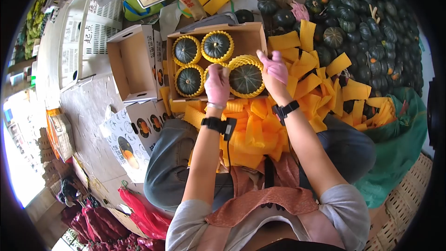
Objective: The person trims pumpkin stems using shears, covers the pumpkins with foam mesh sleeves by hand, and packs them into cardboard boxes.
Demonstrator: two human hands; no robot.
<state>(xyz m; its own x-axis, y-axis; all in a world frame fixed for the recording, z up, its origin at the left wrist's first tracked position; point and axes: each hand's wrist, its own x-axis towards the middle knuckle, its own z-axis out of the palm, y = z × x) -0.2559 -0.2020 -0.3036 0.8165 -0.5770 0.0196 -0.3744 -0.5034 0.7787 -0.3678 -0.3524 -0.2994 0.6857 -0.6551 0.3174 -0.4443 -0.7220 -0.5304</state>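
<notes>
Near the right-hand near corner of the cardboard box [253,42], a dark green pumpkin [246,78] sits in a yellow foam net [246,60], between the two hands. The left hand [217,88] has its fingers closed on the net's left rim; the right hand [275,68] touches the right rim, though whether it pinches the foam I cannot tell. An uneven pull could tear the net or tip the pumpkin out, and a slip of either hand could knock it against the box's near edge or its neighbours. Loose foam nets [255,135] crowding that edge could snag a wrist strap. Inside the box, netted pumpkins [216,45] stand at the far edge and down the left side, with another net partly hidden by the left hand. Beyond the left edge, a second box [130,67] lies open near a printed carton [123,132]
</notes>
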